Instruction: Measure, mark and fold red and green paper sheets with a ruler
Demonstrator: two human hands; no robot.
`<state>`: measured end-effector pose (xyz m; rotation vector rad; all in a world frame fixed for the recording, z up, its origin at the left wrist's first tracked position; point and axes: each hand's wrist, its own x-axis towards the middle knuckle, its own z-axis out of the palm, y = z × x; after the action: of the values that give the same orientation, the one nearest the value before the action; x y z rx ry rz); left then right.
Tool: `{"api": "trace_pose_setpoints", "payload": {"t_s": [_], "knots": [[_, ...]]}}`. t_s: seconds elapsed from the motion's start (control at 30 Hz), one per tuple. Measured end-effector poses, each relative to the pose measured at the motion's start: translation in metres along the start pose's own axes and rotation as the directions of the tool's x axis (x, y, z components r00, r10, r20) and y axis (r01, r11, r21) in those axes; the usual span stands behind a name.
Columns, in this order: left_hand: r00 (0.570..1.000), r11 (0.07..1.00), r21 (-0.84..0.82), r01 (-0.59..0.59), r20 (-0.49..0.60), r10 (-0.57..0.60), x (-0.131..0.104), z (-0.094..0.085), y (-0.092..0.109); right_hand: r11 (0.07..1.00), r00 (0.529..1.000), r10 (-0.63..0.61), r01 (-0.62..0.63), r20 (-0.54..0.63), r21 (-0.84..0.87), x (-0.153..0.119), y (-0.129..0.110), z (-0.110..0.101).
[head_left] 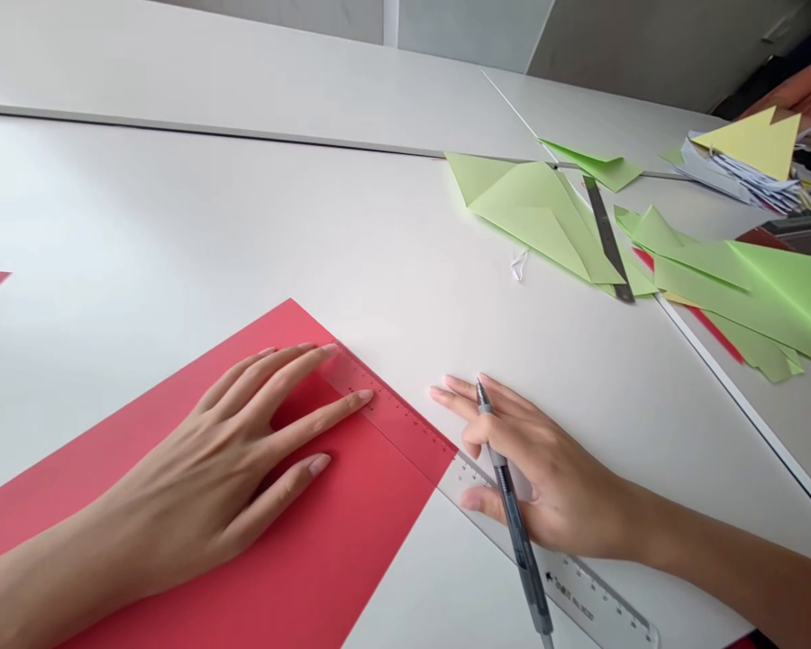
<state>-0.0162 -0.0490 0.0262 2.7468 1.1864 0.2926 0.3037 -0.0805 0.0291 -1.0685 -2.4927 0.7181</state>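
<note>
Your left hand (pixel 236 460) rests palm down on the red paper sheet (pixel 378 532), fingers spread and gripping nothing; the index fingertip bears on the transparent ruler (pixel 405 427). The sheet lies on the white table (pixel 176 216) in front of you, partly beneath the left hand. The ruler lies along the sheet's upper-right edge and extends past its corner, across the bare tabletop toward the lower right. Your right hand (pixel 554 482) grasps the dark pen (pixel 514 518) between the thumb and fingers, with the pen's tapered tip directed away from you. The thumb is over the ruler. At the upper right, a dark straightedge (pixel 606 236) lies across folded light-green paper (pixel 531 212), well apart from your hands.
</note>
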Motion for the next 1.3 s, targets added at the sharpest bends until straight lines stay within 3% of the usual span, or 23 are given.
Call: {"api": "trace_pose_setpoints", "payload": {"t_s": [0.13,0.4,0.47,0.57,0.7,0.87,0.93,1.1,1.3], "knots": [[0.998,0.995,0.086,-0.058,0.044,0.055,-0.002,-0.001,-0.001,0.999,1.000,0.014,-0.014,0.001,-0.031,0.000,-0.001,0.002],[0.999,0.997,0.057,-0.050,-0.017,0.052,-0.005,-0.002,0.004,0.999,1.000,0.014,-0.014,0.022,-0.029,-0.004,0.001,0.008],[0.998,0.997,0.059,-0.052,-0.027,0.053,-0.006,-0.002,0.004,0.999,0.999,0.016,-0.014,-0.050,0.047,-0.005,0.001,0.008],[0.998,0.993,0.098,-0.062,-0.028,0.065,-0.007,-0.001,0.004,0.975,0.963,0.051,0.009,-0.265,0.222,0.002,0.000,0.003],[0.996,0.984,0.157,-0.079,-0.039,0.086,-0.008,0.000,0.003,0.870,0.925,0.170,0.021,-0.341,0.492,0.048,-0.004,-0.004],[0.993,0.980,0.174,-0.097,-0.042,0.106,-0.008,-0.001,0.004,0.552,0.952,0.251,0.007,-0.174,0.834,0.135,0.001,0.005],[0.993,0.982,0.162,-0.098,-0.047,0.107,-0.009,-0.001,0.004,0.503,0.942,0.299,-0.021,-0.151,0.864,0.153,0.005,0.014],[0.994,0.992,0.092,-0.084,-0.058,0.090,-0.009,0.000,0.004,0.613,0.953,0.275,-0.071,-0.128,0.787,0.151,0.010,0.022],[0.995,0.992,0.093,-0.087,-0.047,0.092,-0.006,0.001,0.003,0.662,0.961,0.263,-0.117,-0.084,0.740,0.145,0.007,0.019]]}}
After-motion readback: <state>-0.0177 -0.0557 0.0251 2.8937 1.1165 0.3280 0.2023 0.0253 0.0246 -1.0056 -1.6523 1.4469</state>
